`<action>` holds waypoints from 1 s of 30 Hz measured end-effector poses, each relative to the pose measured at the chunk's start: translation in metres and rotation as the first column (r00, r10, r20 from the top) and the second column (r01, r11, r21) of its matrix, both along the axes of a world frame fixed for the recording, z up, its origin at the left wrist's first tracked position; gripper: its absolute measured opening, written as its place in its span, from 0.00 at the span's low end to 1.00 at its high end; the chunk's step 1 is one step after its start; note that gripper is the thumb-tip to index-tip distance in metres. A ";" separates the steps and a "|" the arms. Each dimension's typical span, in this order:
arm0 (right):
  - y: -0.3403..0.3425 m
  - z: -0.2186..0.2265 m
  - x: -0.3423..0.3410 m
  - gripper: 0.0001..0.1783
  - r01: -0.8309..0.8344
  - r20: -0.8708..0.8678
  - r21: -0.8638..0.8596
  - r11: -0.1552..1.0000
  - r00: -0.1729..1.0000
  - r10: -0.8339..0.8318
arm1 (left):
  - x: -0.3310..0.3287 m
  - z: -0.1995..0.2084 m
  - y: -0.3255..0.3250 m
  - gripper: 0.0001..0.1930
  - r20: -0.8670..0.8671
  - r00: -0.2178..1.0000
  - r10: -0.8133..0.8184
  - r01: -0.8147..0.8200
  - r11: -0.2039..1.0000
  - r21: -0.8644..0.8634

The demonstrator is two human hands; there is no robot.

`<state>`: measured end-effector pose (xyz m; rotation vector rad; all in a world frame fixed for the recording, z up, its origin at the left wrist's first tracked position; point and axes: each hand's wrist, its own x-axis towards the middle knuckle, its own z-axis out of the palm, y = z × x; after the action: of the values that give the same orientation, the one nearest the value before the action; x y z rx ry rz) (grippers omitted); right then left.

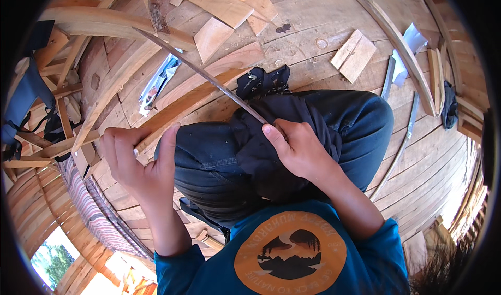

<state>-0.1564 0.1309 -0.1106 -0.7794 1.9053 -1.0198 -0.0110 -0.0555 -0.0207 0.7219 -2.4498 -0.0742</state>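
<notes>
I sit on a plank floor (pixel 313 18) with my knees in blue jeans (pixel 360 122) and a dark cloth (pixel 266 159) draped over my lap. My right hand (pixel 298 150) pinches the near end of a long thin wooden strip (pixel 203 75), which runs up and to the left across the floor. My left hand (pixel 138 164) is curled beside my left knee, thumb raised, closed around a small pale object that is mostly hidden. The two hands are apart, with the lap cloth between them.
Flat wood offcuts (pixel 355 55) and curved beams (pixel 104 26) lie all around. A crumpled blue-white wrapper (pixel 159 83) and a dark rag (pixel 261 81) lie beyond my knees. Thin metal strips (pixel 404 138) lie on the right, a dark bag (pixel 21 102) and striped fabric (pixel 88 201) on the left.
</notes>
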 end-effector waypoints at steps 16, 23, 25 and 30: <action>0.003 -0.011 0.003 0.33 0.050 0.042 0.050 0.998 0.998 -0.052 | 0.013 -0.004 0.002 0.20 -0.006 0.999 0.037 -0.036 0.997 0.065; -0.005 -0.011 0.004 0.32 0.003 0.031 -0.015 1.000 1.000 -0.003 | 0.009 0.000 -0.001 0.19 0.005 1.000 0.031 -0.031 0.999 0.041; -0.004 -0.009 0.004 0.33 0.006 0.051 0.034 0.999 0.999 -0.008 | 0.008 0.000 0.000 0.19 0.010 1.000 0.021 -0.021 0.999 0.033; -0.008 0.011 0.010 0.32 0.026 0.131 -0.053 0.998 0.991 -0.019 | 0.007 0.000 0.002 0.19 0.005 1.000 0.028 -0.029 0.999 0.014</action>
<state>-0.1460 0.1226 -0.1001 -0.7055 1.7849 -1.1133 -0.0038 -0.0533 -0.0210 0.7641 -2.4456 -0.0791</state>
